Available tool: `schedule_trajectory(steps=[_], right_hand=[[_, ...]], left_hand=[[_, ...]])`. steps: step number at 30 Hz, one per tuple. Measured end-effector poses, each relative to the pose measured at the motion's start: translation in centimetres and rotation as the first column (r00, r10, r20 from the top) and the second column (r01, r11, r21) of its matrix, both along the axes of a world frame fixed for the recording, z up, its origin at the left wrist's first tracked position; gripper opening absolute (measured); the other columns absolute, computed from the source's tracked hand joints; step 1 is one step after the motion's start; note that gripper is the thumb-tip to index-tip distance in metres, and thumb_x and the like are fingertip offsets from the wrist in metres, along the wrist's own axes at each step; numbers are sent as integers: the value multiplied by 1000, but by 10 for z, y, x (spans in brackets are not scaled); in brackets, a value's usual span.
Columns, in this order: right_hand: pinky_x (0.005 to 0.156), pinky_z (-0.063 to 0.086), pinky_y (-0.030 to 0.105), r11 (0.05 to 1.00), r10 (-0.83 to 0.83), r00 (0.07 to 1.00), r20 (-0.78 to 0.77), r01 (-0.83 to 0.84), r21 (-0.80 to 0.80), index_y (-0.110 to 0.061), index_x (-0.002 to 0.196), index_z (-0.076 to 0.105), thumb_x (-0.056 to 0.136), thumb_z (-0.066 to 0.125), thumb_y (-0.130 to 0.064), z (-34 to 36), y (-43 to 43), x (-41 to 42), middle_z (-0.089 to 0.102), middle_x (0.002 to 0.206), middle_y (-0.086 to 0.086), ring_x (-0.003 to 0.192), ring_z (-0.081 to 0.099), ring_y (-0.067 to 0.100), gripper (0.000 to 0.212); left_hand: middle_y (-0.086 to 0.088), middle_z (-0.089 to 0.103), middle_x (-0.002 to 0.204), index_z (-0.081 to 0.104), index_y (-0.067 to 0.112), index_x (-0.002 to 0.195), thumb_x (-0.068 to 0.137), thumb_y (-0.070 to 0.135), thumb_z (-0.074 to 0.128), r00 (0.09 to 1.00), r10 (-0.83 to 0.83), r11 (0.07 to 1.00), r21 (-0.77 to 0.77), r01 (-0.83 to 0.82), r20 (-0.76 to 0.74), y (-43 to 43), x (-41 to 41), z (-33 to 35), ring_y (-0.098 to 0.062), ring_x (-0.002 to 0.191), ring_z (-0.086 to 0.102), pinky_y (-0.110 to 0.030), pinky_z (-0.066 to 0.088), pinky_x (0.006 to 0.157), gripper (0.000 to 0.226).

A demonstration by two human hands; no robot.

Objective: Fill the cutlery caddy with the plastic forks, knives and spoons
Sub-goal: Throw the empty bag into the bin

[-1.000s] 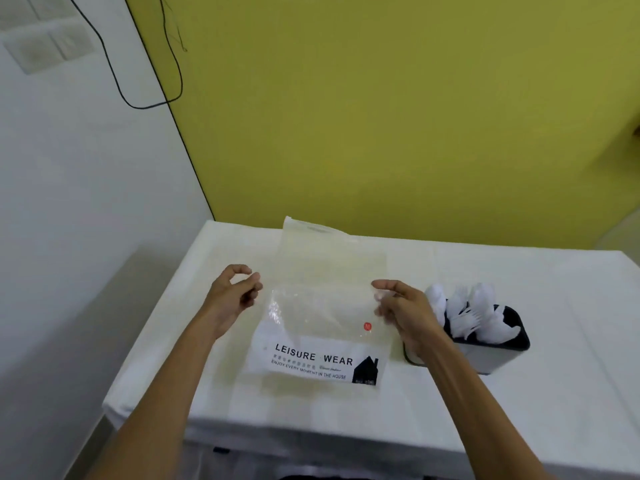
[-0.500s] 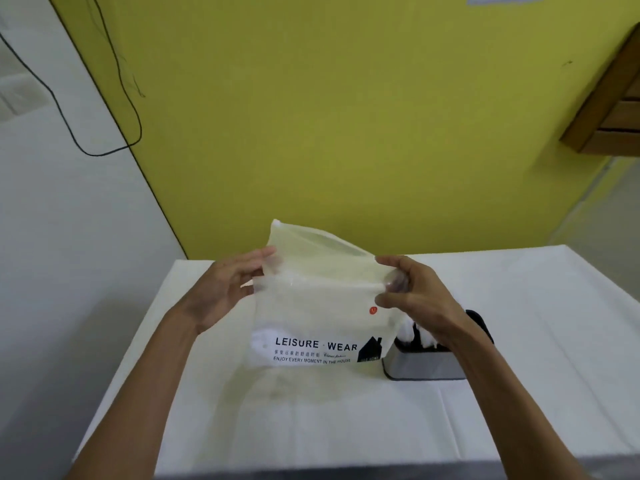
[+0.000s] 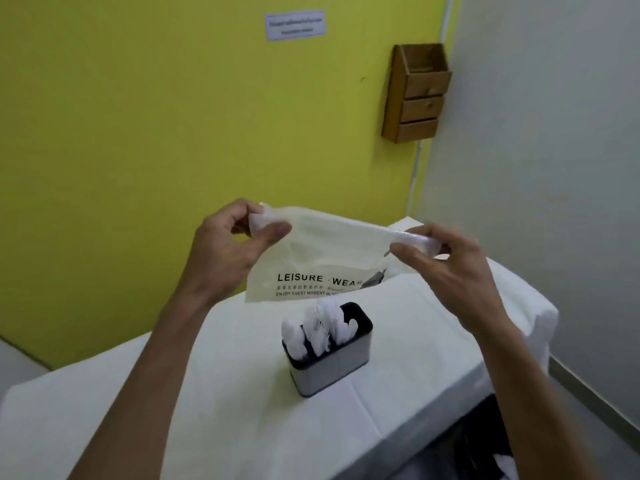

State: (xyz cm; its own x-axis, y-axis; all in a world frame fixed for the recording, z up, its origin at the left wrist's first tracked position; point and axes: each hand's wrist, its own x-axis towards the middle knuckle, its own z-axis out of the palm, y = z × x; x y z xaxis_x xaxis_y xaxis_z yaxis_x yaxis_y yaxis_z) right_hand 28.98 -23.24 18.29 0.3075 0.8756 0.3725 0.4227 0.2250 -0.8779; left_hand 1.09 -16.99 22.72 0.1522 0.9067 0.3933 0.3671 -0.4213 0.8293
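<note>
A grey cutlery caddy [image 3: 331, 370] with a black rim stands on the white table [image 3: 214, 403]. White plastic cutlery [image 3: 320, 329] sticks up out of it, packed close together. Above the caddy I hold a translucent plastic bag [image 3: 325, 258] printed "LEISURE WEAR" in the air. My left hand [image 3: 230, 252] pinches the bag's top left corner. My right hand [image 3: 450, 268] pinches its top right corner. The bag looks flat, and I see nothing inside it.
A yellow wall [image 3: 156, 133] runs behind the table, with a small wooden drawer box [image 3: 415, 95] and a paper label [image 3: 295, 25] on it. A grey wall [image 3: 554, 150] stands to the right. The table's right edge [image 3: 540, 323] drops off past my right hand.
Both hands took the bag off the table and raised it above the caddy. The view swung to the right, so the caddy now sits at the centre below the bag.
</note>
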Motion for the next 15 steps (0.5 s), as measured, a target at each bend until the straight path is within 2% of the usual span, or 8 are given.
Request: schedule_trajectory(steps=[1,3,5,6,8,11,13,15], right_hand=[[69,53,21,999,-44,998,-50,45,10,-30,86,74,77,83,-32,1,-10,19,63,102,6,89,61,18,13],[79,55,22,997,-62,984,-165,53,-53,-30,98,71,70,87,-30,-1,-24,47,62,112,-1,97,65,12,33],[85,58,32,991,-3,953,-304,-38,-128,-24,114,65,68,87,-22,-14,-39,81,70,114,-4,101,70,16,51],[85,58,38,986,22,932,-363,-81,-148,-19,118,63,71,85,-16,-23,-47,95,73,113,1,102,71,22,52],[86,59,44,983,-22,896,-443,-62,-173,-10,120,60,79,77,-6,-43,-69,122,74,110,9,102,71,31,44],[81,60,36,970,-189,843,-504,79,-231,-10,115,64,88,68,-4,-75,-114,160,76,106,9,99,73,29,28],[74,60,29,939,-300,821,-486,165,-301,-15,115,66,92,65,-4,-99,-146,186,77,104,6,96,73,23,26],[71,59,24,865,-458,789,-410,291,-408,-20,114,67,93,64,-5,-130,-190,228,77,102,1,93,73,17,26]], left_hand=[[8,52,66,52,12,72,78,45,75,997,-48,999,15,47,67,4,27,0,-10,64,46,-22,42,63,41],[8,35,61,44,4,70,84,40,72,974,-103,995,13,103,204,9,68,-6,-10,60,32,-22,34,57,48],[-2,35,66,39,1,71,86,43,74,924,-140,983,-61,173,356,11,112,-19,-17,66,33,-30,37,64,57],[-7,37,70,38,2,71,85,47,75,893,-135,972,-117,204,429,11,133,-26,-20,69,35,-34,38,67,60],[-8,40,75,44,7,75,82,50,76,877,-108,945,-225,237,468,12,179,-47,-20,70,38,-36,41,69,55],[0,50,73,54,12,87,86,47,73,935,-145,909,-330,255,323,5,248,-92,-19,70,50,-38,49,75,40],[3,61,99,58,19,113,88,45,72,966,-219,875,-410,258,140,-11,293,-126,-19,86,62,-34,52,81,39],[-2,49,127,46,20,139,89,38,72,938,-339,836,-480,266,-70,-45,361,-171,-18,106,57,-26,45,89,59]])
